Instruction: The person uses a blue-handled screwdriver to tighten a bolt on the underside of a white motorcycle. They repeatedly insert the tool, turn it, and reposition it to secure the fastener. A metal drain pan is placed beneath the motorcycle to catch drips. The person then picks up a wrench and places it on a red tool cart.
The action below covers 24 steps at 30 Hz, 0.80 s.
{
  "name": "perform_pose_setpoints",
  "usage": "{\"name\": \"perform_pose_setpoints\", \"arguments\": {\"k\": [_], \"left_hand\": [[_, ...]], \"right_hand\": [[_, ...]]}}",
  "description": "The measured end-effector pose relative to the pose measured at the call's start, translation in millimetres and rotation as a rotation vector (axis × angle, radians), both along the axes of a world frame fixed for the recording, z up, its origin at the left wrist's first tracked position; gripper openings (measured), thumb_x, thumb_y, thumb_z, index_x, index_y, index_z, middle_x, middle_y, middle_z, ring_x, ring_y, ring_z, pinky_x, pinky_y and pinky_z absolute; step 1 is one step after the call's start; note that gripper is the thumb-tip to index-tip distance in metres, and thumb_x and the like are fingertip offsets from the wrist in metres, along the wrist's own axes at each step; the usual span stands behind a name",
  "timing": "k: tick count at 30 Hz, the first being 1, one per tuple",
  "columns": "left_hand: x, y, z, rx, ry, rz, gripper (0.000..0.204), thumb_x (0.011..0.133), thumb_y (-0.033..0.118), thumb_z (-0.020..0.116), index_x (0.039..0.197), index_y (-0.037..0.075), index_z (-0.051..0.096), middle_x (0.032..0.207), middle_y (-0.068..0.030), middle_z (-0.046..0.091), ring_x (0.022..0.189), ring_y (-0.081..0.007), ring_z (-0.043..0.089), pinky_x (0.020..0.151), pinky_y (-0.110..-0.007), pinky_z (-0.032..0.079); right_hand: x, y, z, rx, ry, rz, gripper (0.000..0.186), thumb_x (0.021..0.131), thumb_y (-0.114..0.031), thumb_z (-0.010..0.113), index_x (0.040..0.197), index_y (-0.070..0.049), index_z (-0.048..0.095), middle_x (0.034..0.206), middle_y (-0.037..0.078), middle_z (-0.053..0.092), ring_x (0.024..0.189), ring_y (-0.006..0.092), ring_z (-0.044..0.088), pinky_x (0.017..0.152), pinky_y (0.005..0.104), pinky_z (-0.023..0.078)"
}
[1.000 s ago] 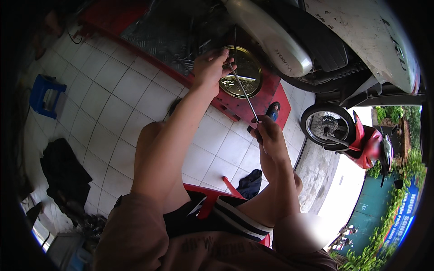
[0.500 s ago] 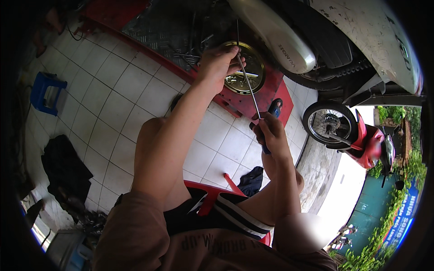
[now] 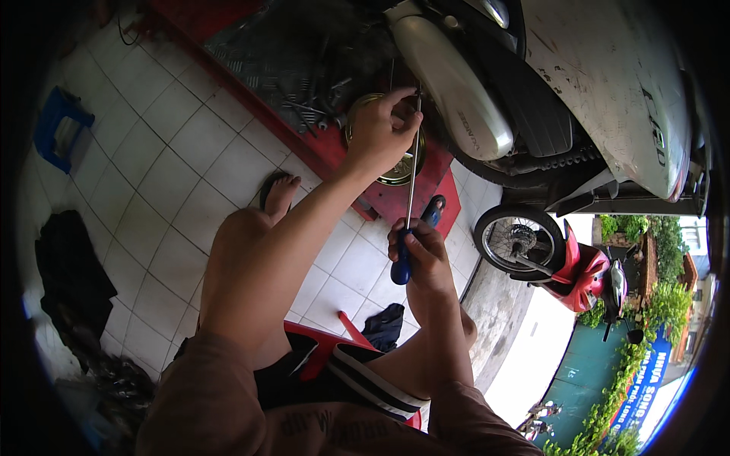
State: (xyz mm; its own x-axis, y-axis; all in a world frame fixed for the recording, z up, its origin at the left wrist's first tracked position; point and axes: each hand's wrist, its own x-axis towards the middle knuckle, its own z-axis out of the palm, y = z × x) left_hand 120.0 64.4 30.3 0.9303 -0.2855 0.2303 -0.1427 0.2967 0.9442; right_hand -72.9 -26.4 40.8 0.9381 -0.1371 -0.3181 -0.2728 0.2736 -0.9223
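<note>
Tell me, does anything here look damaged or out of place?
Mostly minor: the pale motorbike panel at upper right bears dark scuffs, like wear, and dark cloth lies crumpled on the tiled floor at left, as if dropped.

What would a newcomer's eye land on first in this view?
Probably the long blue-handled tool near the centre, gripped by the right hand, with the left hand farther up it. Next, the large silver-grey motorbike filling the upper right and the red motorbike below it. A blue stool also stands out against the white tiles at far left.
</note>
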Motion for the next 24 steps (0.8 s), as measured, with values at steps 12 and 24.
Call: {"name": "perform_pose_setpoints", "arguments": {"k": [12,24], "left_hand": [[58.5,-56.4,46.2,0.337,-0.321,0.228,0.038,0.083,0.02,0.059,0.116,0.002,0.058,0.076,-0.0192,0.066,0.075,-0.0359,0.066,0.07,-0.044,0.054],[73.5,-84.3,46.4,0.347,-0.17,0.164,0.041,0.084,0.029,0.055,0.119,0.01,0.06,0.096,-0.0176,0.067,0.091,-0.0369,0.064,0.083,-0.046,0.052]], "right_hand": [[69.1,17.2,57.1,-0.117,-0.132,-0.14,0.024,0.093,-0.01,0.053,0.11,0.007,0.053,0.087,0.013,0.06,0.071,0.0189,0.058,0.067,0.029,0.048],[99.8,7.1,52.8,-0.203,-0.18,-0.166,0.03,0.097,-0.016,0.048,0.115,0.008,0.051,0.09,0.008,0.059,0.072,0.0103,0.056,0.062,0.0221,0.046]]}}
